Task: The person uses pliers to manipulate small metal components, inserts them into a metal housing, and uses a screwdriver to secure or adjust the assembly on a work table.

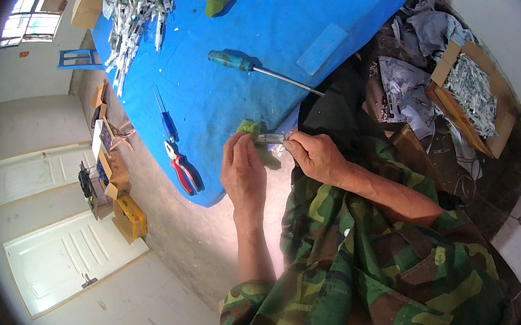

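Just off the near edge of the blue-covered table, both my hands meet at a small silvery, partly clear rectangular piece (271, 138). My left hand (244, 172) is closed at its left end, with a green cloth (248, 127) bunched at the fingertips. The other end is pinched between the thumb and fingers of my right hand (318, 157). The exact kind of piece is too small to make out. Beyond my hands, a large screwdriver (231, 60) with a teal handle lies on the table, its shaft pointing toward my right side.
Red-handled pliers (185, 173) and a thin blue screwdriver (169, 126) lie at the table's left edge. A heap of narrow metallic pieces (139, 23) and another green cloth (221, 0) sit farther back. To the right, an open cardboard box (470, 93) holds similar pieces.
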A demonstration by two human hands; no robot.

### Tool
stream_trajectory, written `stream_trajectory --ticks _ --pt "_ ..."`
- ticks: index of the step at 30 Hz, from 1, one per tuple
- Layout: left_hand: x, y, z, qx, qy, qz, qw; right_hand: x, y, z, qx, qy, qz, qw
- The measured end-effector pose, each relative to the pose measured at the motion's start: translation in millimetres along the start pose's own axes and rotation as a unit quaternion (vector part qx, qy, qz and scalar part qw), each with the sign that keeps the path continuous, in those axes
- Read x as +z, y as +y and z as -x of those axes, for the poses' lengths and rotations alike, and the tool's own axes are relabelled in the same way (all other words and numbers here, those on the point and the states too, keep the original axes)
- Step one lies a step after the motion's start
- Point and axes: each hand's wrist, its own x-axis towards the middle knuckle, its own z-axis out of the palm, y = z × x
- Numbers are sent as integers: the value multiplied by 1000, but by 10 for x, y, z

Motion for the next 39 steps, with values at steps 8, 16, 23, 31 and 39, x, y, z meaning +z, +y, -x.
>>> stream_trajectory --ticks 8,16,23,31,39 --pt "-41 -35 10 -35 24 63 997 11 -75 -20 -1 62 -38 997" --pt "-42 234 214 53 -5 47 997 9 -140 -17 142 3 -124 982" --pt "110 169 191 95 -18 0 995 46 -45 1 102 17 -138 985" --pt "52 237 85 36 -27 15 999 -11 -54 -1 159 -26 -193 968" --pt "26 336 184 95 -68 -10 993 -69 -100 16 115 -35 -182 976"
